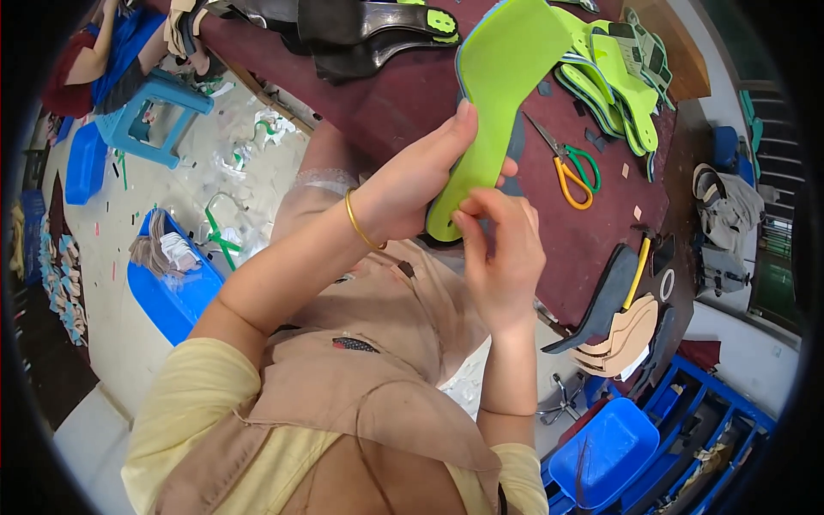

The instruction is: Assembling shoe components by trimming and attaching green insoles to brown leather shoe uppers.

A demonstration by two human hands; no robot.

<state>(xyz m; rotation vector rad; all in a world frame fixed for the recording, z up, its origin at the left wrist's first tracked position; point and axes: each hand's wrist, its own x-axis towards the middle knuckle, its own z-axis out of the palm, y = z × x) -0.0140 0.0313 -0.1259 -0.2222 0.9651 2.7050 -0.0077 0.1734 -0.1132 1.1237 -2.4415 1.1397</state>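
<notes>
Lime-green insole (506, 77) sits between both hands, raised over the counter's (558, 262) near edge; wide end far, narrow end near. Left hand (410, 182) holds it from the left: thumb along left edge, fingers wrapped under, tips out on the right. Right hand (506, 249) is at the narrow end's right edge, thumb and index nearly together; can't tell if pinching or just touching. Scissors (572, 175) lie right of it.

A tan apron (360, 390) covers a pale yellow short-sleeved top (193, 386). A gold-coloured bangle (353, 218) circles the left wrist (371, 210).
</notes>
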